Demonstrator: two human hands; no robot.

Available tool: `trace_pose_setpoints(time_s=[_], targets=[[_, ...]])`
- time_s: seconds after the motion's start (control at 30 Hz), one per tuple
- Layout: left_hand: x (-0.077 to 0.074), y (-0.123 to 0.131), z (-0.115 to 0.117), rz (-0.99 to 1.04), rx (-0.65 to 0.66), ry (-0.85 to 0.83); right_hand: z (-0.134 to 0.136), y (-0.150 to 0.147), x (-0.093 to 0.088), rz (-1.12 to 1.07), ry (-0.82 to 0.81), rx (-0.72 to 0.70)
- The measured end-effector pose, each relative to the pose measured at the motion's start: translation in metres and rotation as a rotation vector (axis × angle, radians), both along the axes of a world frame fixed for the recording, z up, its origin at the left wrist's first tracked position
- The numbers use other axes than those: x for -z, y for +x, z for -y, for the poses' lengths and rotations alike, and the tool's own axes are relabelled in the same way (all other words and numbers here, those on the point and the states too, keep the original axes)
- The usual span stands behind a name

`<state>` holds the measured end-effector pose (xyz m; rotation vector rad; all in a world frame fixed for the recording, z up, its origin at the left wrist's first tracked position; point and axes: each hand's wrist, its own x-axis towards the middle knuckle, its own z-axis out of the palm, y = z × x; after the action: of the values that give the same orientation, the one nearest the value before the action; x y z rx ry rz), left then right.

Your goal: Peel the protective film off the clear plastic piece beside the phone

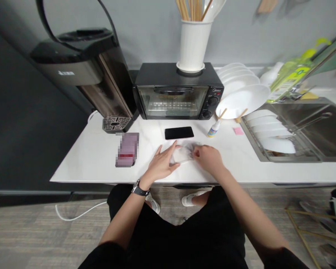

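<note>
On the white countertop (86, 157) lies a thin, crumpled, see-through white item (182, 154), perhaps a plastic bag or film; its exact kind is unclear. My left hand (162, 162) rests at its left side, thumb and fingers spread. At the right end, my right hand (208, 157) is closed with its fingertips pinching the crumpled edge. Just beyond my hands is a black smartphone (179, 133), lying flat. A small white bottle (214, 129) with a coloured label stands to the right of the phone.
A black toaster oven (173, 76) stands at the back, bearing a white utensil holder (194, 45). Left are a water dispenser (100, 71) and a pixelated purple object (127, 149). Plates (245, 99), a pink sticky note (238, 130) and a sink (322, 145) are right.
</note>
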<state>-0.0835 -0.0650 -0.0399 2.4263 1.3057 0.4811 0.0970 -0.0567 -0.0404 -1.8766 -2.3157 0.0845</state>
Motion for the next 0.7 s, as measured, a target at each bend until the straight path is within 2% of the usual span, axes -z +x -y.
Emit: trace_pose_setpoints(time_s=[0.07,0.13,0.23,0.3,0.4,0.53,0.6,0.7], targets=[[-0.001,-0.001,0.000,0.014,0.006,-0.003,-0.009,0.009,-0.002,0.019,0.024,0.056],[0.000,-0.001,0.000,0.016,0.001,-0.001,-0.013,0.000,-0.002,0.013,0.037,0.042],[0.002,0.001,-0.001,-0.012,-0.015,0.005,-0.007,-0.026,-0.002,-0.029,0.012,-0.081],[0.003,0.002,-0.001,-0.033,-0.021,0.010,0.001,-0.032,-0.002,-0.057,-0.021,-0.162],[0.002,0.003,0.000,-0.028,-0.006,0.016,0.005,-0.012,-0.002,-0.071,-0.040,-0.164],[-0.001,0.005,0.001,-0.026,0.022,0.027,-0.005,0.016,-0.001,-0.058,0.011,-0.001],[0.000,0.006,0.001,-0.047,0.026,0.031,-0.009,0.005,0.000,-0.071,0.029,0.015],[0.002,0.006,0.000,-0.076,0.010,0.022,-0.005,-0.028,0.002,-0.117,0.011,-0.076]])
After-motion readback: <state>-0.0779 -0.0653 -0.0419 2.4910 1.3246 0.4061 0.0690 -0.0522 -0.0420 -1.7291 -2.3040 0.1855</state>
